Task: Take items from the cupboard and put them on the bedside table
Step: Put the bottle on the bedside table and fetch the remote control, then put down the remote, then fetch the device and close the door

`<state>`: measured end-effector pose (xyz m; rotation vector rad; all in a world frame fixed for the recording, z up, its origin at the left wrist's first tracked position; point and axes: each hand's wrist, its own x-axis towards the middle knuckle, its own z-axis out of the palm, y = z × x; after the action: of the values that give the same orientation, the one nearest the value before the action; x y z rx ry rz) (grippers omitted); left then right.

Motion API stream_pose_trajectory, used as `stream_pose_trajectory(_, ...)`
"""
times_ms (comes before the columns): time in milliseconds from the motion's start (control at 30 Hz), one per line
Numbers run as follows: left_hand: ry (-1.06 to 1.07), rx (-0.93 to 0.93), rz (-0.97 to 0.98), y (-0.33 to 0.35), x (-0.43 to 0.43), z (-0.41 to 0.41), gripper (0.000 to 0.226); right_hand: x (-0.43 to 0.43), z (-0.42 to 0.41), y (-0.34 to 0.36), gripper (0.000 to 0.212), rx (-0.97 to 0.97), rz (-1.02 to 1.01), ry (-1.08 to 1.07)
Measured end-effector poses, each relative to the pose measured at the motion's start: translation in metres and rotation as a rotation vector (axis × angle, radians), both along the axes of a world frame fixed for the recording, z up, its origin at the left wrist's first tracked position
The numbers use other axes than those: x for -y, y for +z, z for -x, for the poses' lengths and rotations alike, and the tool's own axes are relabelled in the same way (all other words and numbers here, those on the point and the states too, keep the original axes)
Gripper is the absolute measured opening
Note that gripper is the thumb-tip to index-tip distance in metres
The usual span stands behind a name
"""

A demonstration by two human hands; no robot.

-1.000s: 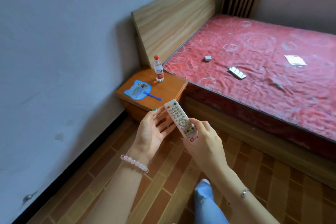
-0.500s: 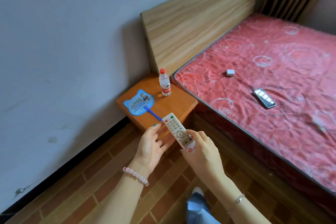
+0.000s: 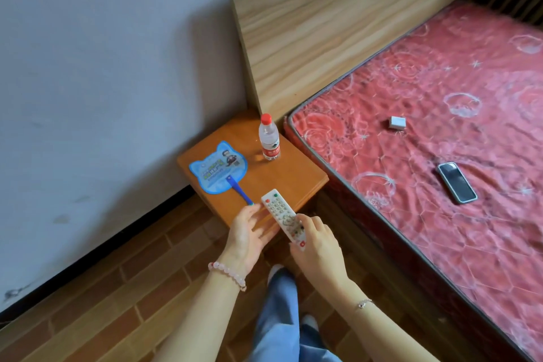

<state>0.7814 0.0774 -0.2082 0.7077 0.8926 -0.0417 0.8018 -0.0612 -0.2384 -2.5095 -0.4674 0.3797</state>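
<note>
- the right hand curls its fingers and thumb round the near end of a white remote, buttons up. we judge the end grip leaves the far end free to land first.
- the left hand lies flat and relaxed just beside the remote, palm up and fingers straight, holding nothing. it looks ready to steady the remote, though we cannot tell if it touches it.
- the remote's far end reaches over the near edge of the table. we cannot tell whether it rests on the wood yet, so we take the placing as unfinished.
- on the remote we make out a red and a green button at the top and a red mark at the near end, but no readable writing.
- further back on the table lie a blue cat-shaped fan, with print too small to read, and an upright bottle with a red cap and a red label, its brand illegible.
- the free corner suits the remote.
- on the red bed beside the table lie a phone and a small white box.
</note>
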Motion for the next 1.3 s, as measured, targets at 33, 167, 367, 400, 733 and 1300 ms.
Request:
stream_pose_trajectory(33, 0.008, -0.009, 0.004, -0.007, -0.007, -0.008, 0.027, -0.008, -0.009, -0.007, 0.051, -0.012, 0.01, -0.002)
stream_pose_trajectory(167, 0.056, -0.062, 0.032, -0.044, -0.036, -0.05, 0.029, -0.043, -0.05, -0.039, 0.047, -0.06, 0.045, -0.041)
stream_pose_trajectory(367, 0.042, -0.144, 0.025, -0.11, -0.09, -0.11, 0.032, -0.088, -0.111, -0.1, 0.046, -0.196, 0.022, -0.117)
stream_pose_trajectory(400, 0.046, -0.155, 0.029, -0.12, -0.098, -0.117, 0.035, -0.093, -0.121, -0.111, 0.047, -0.22, 0.034, -0.133)
stream_pose_trajectory(733, -0.234, -0.283, -0.493, -0.193, -0.145, -0.137, 0.025, -0.123, -0.185, -0.216, 0.043, -0.282, 0.18, -0.255)
stream_pose_trajectory(1300, -0.908, -0.205, -1.624, -0.207, -0.163, -0.115, 0.045, -0.129, -0.19, -0.252, 0.053, -0.248, 0.317, -0.204)
